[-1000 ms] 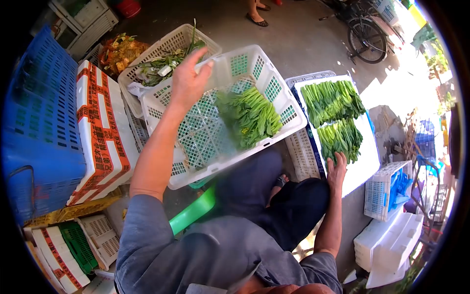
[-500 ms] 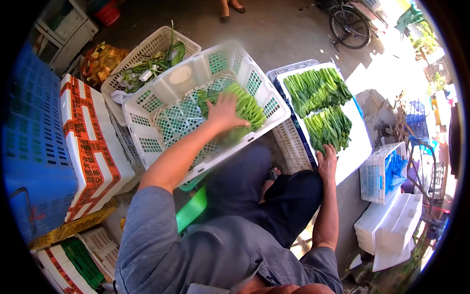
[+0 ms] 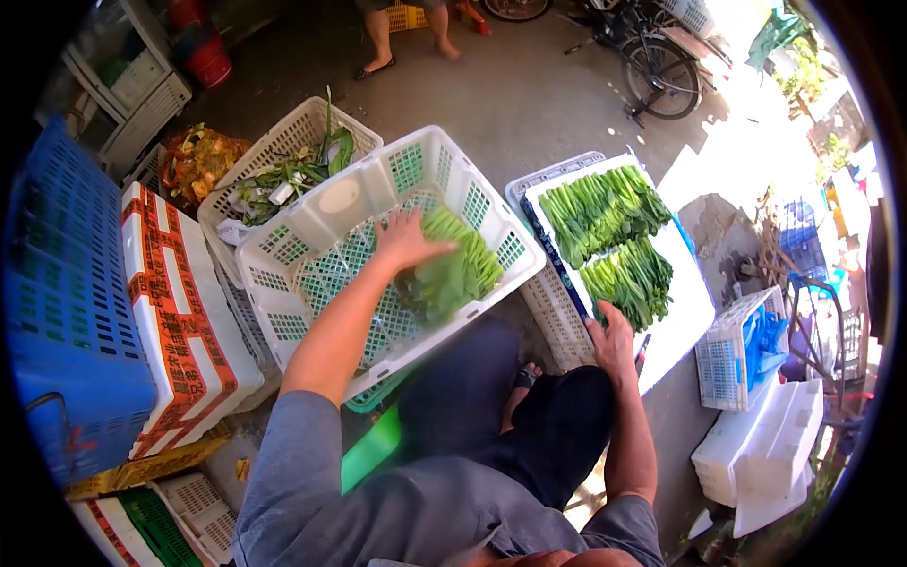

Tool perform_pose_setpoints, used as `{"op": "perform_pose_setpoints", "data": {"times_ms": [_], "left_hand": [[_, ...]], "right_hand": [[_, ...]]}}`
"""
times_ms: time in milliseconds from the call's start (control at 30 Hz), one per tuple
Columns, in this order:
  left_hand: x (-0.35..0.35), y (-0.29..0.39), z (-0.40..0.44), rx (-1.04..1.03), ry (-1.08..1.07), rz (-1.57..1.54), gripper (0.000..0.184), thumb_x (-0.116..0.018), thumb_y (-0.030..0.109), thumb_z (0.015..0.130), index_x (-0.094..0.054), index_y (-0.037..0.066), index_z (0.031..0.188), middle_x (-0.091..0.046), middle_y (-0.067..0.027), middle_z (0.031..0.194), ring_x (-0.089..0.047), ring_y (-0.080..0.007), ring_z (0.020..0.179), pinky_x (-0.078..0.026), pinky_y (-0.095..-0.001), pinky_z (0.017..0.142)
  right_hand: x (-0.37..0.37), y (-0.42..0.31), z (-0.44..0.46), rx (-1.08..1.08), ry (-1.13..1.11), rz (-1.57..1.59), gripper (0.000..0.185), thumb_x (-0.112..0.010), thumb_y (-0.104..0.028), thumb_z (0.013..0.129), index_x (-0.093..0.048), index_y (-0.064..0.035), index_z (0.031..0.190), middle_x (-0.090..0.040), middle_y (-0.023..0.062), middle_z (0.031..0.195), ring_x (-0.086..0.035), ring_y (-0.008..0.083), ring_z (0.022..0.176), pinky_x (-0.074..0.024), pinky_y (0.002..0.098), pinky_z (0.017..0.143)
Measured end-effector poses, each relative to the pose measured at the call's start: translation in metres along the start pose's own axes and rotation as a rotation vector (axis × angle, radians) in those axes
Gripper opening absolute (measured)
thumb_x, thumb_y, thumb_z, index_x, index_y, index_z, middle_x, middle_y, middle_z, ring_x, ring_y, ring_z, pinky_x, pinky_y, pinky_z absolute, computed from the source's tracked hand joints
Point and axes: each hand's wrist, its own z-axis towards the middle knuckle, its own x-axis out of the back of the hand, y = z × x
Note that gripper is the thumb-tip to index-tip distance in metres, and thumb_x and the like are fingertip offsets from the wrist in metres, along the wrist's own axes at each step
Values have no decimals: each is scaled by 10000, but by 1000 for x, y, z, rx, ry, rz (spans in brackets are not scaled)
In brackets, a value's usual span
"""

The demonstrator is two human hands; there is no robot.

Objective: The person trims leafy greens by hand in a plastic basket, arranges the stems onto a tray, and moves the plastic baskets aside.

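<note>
My left hand [image 3: 408, 240] is inside the white plastic crate [image 3: 316, 203], fingers spread and thumb stretched out. It is at the left edge of a bunch of leafy greens [image 3: 455, 269], which is partly blurred; whether the hand touches it I cannot tell. On the right, my right hand [image 3: 614, 340] rests at the near edge of a white board [image 3: 688, 307], its fingertips close to the nearer row of leafy greens [image 3: 628, 281]. Those fingers are loosely bent and nothing shows in them. A second row of greens [image 3: 605, 213] lies behind. Beside this hand is a thin dark object [image 3: 643, 348].
Behind the crate stands a basket [image 3: 364, 128] of leaf scraps. A white foam box [image 3: 184, 331] and blue crates [image 3: 76, 312] are stacked at left. At right are a small white basket [image 3: 726, 364] and foam boxes [image 3: 761, 444]. Another person's legs [image 3: 378, 38] and a bicycle [image 3: 661, 80] are farther back.
My left hand has slid left off the top of the greens in the crate. My right hand stays by the board's edge. The view has tilted up, showing more of the other person's legs.
</note>
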Motion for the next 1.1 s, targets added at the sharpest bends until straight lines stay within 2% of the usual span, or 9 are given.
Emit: {"op": "perform_pose_setpoints", "data": {"times_ms": [167, 267, 433, 567, 667, 733, 767, 867, 1100], "left_hand": [[-12, -7, -9, 16, -35, -42, 1235, -665, 823, 674, -341, -29, 1508, -419, -218, 1529, -352, -360, 1444, -249, -622, 1160], [-10, -2, -15, 49, -54, -57, 1241, -665, 824, 670, -340, -29, 1509, -460, -212, 1501, -405, -368, 1407, -314, -590, 1127], [7, 10, -27, 66, -163, -58, 1268, -627, 854, 673, -317, -34, 1524, -495, -234, 1462, -477, -396, 1341, -329, -589, 1112], [-7, 13, -36, 68, 95, -55, 1027, -740, 794, 612, -610, 44, 1301, -676, -179, 1238, -630, -342, 1192, -399, -559, 1025], [-7, 12, -38, 88, 70, -20, 950, -755, 775, 628, -658, 45, 1228, -683, -177, 1221, -643, -334, 1174, -422, -556, 1007], [-10, 12, -43, 111, 111, -67, 884, -781, 749, 632, -692, 46, 1161, -701, -173, 1177, -683, -318, 1096, -510, -493, 918], [-5, 14, -46, 119, 105, -72, 882, -787, 746, 628, -693, 45, 1155, -703, -173, 1168, -691, -314, 1076, -529, -472, 891], [2, 13, -55, 137, 108, -116, 878, -804, 739, 614, -696, 33, 1124, -714, -167, 1124, -710, -305, 1021, -567, -422, 831], [-8, 7, -55, 167, 68, -279, 885, -817, 692, 644, -644, 21, 1195, -689, -177, 1158, -696, -324, 1039, -565, -443, 837]], "right_hand": [[14, -125, 25, 338, 40, 298, 350, -676, -123, 898, -623, 18, 1214, -669, 238, 1125, -645, 408, 1059, -402, 493, 1106], [-4, -171, 42, 444, -55, 424, 335, -676, -96, 897, -634, 20, 1208, -681, 216, 1139, -662, 365, 1072, -478, 409, 995], [-65, -217, 89, 62, -287, 422, 538, -753, -218, 855, -583, 93, 1259, -674, 258, 1137, -664, 345, 1075, -501, 398, 950], [-113, -223, 109, -369, -336, 440, 624, -788, -245, 808, -554, 173, 1208, -663, 280, 1108, -680, 325, 1007, -544, 415, 841], [-132, -210, 105, -558, -330, 559, 595, -782, -224, 814, -550, 190, 1172, -657, 267, 1065, -691, 330, 920, -566, 473, 731], [-151, -192, 110, -691, -314, 680, 571, -775, -213, 828, -547, 186, 1167, -655, 249, 1035, -693, 333, 869, -567, 521, 667], [-162, -185, 109, -694, -245, 593, 513, -749, -171, 858, -545, 164, 1188, -660, 239, 1025, -702, 341, 825, -570, 545, 619], [-148, -196, 104, -831, -258, 744, 471, -818, -124, 774, -610, 151, 1095, -668, 218, 949, -677, 310, 749, -542, 439, 594], [-168, -188, 108, -909, -301, 663, 447, -808, -111, 812, -610, 132, 1131, -670, 221, 1024, -699, 324, 854, -575, 444, 656]]}}
